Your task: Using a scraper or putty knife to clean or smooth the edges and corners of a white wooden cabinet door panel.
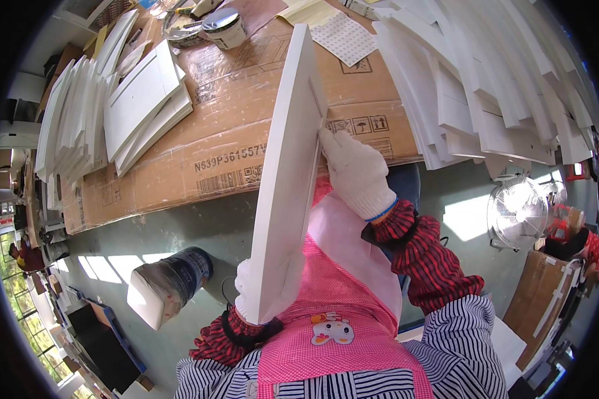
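A white framed panel (285, 166), like a cabinet door, stands steeply tilted on edge in front of me, its recessed face turned to the right. My left hand (243, 290), in a white knit glove, holds its lower left edge; the panel hides most of the fingers. On the recessed side, my right hand (358, 174), also gloved, presses its bunched fingertips against the inner border of the frame. Whether something small sits under those fingertips is hidden. Red-and-black striped sleeve covers wrap both forearms.
Brown cardboard (233, 126) covers the table. White panels (145, 100) lean at the left, and a long row of white panels (472, 86) stands at the right. A tub (223, 29) and patterned sheet (345, 36) lie at the back. On the floor are a bucket (170, 282) and fan (518, 213).
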